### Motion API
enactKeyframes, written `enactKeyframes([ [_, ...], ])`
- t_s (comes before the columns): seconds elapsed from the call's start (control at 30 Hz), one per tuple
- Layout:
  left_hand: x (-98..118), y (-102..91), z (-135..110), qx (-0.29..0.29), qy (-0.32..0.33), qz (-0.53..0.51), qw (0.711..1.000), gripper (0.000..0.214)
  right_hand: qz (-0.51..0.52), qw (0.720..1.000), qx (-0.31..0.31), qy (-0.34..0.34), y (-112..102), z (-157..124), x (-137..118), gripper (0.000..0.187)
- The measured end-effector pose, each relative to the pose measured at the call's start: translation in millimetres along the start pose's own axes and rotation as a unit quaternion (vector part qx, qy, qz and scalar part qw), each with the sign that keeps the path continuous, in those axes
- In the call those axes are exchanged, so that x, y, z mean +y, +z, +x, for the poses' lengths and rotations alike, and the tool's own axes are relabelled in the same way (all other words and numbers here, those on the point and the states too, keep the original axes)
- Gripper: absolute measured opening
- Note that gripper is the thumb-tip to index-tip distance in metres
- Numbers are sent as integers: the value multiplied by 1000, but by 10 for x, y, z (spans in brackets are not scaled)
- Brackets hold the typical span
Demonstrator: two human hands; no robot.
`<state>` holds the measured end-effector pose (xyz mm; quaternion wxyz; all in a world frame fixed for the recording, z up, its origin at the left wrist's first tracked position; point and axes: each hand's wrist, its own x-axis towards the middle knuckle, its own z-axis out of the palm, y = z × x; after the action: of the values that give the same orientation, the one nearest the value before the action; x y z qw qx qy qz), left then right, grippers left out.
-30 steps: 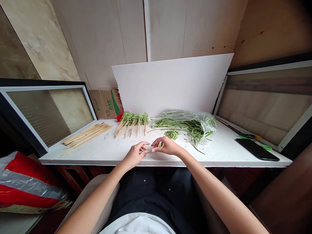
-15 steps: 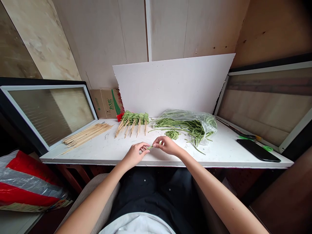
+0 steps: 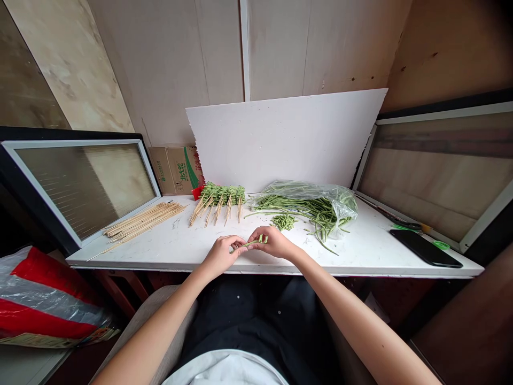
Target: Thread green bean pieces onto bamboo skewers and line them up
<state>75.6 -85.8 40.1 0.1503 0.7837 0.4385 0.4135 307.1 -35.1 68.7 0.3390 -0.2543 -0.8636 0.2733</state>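
Note:
My left hand (image 3: 225,252) is closed in a pinch on one end of a thin long bean (image 3: 252,243) above the table's front edge. My right hand (image 3: 274,244) curls around the other end, with short cut bean pieces (image 3: 263,238) showing between its fingers. Just beyond the right hand lies a small pile of short bean pieces (image 3: 284,221). Behind that, long uncut beans (image 3: 292,203) spill from a clear plastic bag (image 3: 342,206). Further left, finished bean skewers (image 3: 222,193) are stacked with their bare sticks toward me.
A bundle of bamboo skewers (image 3: 144,219) lies on the left of the white table (image 3: 176,255). At the right are a black phone (image 3: 425,247), a green ring (image 3: 441,245) and scissors (image 3: 401,222). A white board (image 3: 280,141) and a carton (image 3: 174,170) stand behind.
My right hand has turned, so the bean pieces in its fingers now show. More of the bean is visible between the hands. The left hand has hardly moved.

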Motion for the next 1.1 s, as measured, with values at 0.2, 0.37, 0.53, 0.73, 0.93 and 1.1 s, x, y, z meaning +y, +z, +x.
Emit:
enactKeyframes([
  [0.2,17,-11,3,2,8,12,1000,18,-4,1000,5,0,-3,-2,19,29],
  [0.37,17,-17,1,10,9,40,999,18,-16,1000,11,4,-1,-2,1,26],
  [0.53,8,-11,-1,24,8,55,998,16,-22,1000,21,2,3,-5,-15,21],
  [0.73,1,10,2,2,15,48,999,16,2,1000,-5,-4,40,-2,-62,23],
  [0.93,-4,16,-13,-31,24,63,997,11,11,1000,-20,-15,89,3,-29,4],
  [1.1,50,7,-23,-37,25,62,997,17,37,998,-35,-27,128,4,20,11],
])
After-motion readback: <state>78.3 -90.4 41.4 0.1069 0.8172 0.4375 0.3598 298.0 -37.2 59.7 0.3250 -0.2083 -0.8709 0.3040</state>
